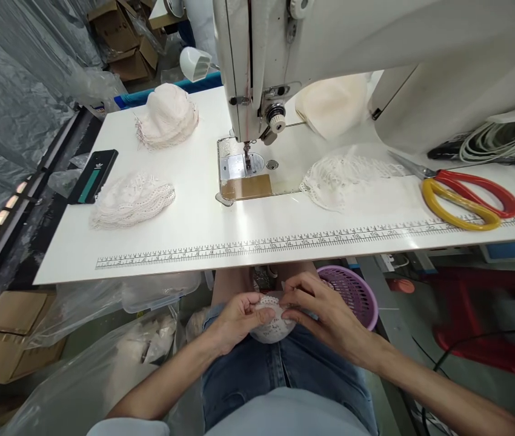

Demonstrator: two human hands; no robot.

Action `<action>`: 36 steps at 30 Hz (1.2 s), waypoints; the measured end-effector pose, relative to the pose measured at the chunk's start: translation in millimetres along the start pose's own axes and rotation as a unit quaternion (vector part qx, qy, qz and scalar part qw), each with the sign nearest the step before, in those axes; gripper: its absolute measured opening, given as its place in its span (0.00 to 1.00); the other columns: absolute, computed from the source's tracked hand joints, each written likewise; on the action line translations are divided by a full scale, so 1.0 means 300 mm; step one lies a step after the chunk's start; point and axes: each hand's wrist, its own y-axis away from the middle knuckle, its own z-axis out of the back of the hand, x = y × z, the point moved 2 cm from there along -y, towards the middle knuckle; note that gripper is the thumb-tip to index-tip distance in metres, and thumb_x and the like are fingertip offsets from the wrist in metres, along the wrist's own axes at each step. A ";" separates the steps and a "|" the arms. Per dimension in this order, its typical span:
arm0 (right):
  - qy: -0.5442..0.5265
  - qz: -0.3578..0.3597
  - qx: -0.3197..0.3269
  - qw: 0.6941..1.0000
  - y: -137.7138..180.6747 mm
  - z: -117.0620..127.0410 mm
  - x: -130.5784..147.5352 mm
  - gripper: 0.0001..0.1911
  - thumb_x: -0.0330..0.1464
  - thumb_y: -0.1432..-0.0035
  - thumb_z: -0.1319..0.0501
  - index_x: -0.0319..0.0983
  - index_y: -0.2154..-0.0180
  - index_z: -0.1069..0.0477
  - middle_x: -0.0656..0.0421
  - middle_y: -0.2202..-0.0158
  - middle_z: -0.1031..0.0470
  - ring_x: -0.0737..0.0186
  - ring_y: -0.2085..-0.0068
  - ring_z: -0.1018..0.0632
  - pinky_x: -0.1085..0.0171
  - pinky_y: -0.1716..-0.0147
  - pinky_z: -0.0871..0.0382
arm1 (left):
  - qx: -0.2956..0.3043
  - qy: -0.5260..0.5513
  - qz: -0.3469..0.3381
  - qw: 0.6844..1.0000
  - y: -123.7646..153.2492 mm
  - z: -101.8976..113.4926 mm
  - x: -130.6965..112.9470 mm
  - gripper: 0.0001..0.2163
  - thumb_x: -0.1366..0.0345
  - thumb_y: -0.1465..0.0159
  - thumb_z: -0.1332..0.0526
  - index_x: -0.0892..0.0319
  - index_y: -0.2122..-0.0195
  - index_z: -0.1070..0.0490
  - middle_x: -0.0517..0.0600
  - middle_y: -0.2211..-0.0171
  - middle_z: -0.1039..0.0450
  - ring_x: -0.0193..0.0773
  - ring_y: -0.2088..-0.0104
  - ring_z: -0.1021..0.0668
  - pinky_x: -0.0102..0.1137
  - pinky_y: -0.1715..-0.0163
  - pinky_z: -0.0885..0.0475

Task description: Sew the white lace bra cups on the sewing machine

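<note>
Over my lap, below the table's front edge, both hands pinch a small white lace cup (270,324). My left hand (234,321) grips its left side with thumb and fingers closed. My right hand (318,309) grips its right side, fingers curled over the top edge. The piece rests against my blue denim shorts (280,375).
A white sewing machine (312,54) stands on the white table (185,206) with a printed ruler along its front. Lace piles (132,200) (166,115) (339,175) lie on it, with red-yellow scissors (466,197) and a phone (94,175). A purple basket (352,290) sits beside my knee, plastic bags at left.
</note>
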 end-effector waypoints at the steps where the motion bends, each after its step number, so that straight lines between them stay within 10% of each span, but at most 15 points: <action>1: -0.009 0.003 0.002 1.000 -0.003 -0.005 -0.002 0.07 0.31 0.37 0.48 0.40 0.64 0.31 0.55 0.63 0.32 0.62 0.63 0.30 0.65 0.67 0.35 | -0.002 -0.007 -0.001 1.000 0.002 -0.004 -0.002 0.19 0.56 0.52 0.30 0.65 0.63 0.25 0.52 0.69 0.25 0.33 0.71 0.27 0.26 0.67 0.36; 17: -0.130 0.047 0.037 0.990 0.018 -0.007 -0.024 0.08 0.24 0.38 0.53 0.40 0.64 0.40 0.55 0.63 0.34 0.65 0.66 0.31 0.67 0.69 0.38 | -0.007 -0.073 -0.021 0.997 -0.024 -0.045 -0.025 0.19 0.51 0.52 0.32 0.64 0.74 0.27 0.47 0.78 0.33 0.30 0.76 0.34 0.25 0.74 0.41; 27: 0.114 0.103 0.100 0.983 0.062 0.011 -0.048 0.15 0.18 0.49 0.56 0.39 0.72 0.37 0.60 0.75 0.37 0.65 0.76 0.39 0.66 0.77 0.53 | 0.014 -0.308 -0.031 0.951 -0.072 -0.084 -0.029 0.16 0.58 0.45 0.41 0.60 0.83 0.43 0.42 0.83 0.51 0.28 0.80 0.46 0.26 0.80 0.53; 32: 0.099 0.025 0.073 0.992 0.128 0.011 -0.090 0.14 0.20 0.43 0.56 0.39 0.71 0.37 0.60 0.75 0.37 0.66 0.77 0.38 0.67 0.79 0.51 | -0.044 -0.476 -0.081 0.874 -0.088 -0.117 -0.061 0.16 0.63 0.43 0.44 0.60 0.85 0.47 0.42 0.85 0.50 0.28 0.81 0.43 0.27 0.79 0.52; 36: 0.000 -0.091 0.009 0.996 0.129 0.064 -0.084 0.09 0.27 0.36 0.55 0.39 0.67 0.38 0.61 0.75 0.36 0.68 0.76 0.35 0.69 0.77 0.44 | -0.035 -0.479 -0.071 0.874 -0.095 -0.112 -0.088 0.15 0.60 0.43 0.44 0.61 0.84 0.41 0.43 0.84 0.48 0.29 0.79 0.41 0.26 0.79 0.50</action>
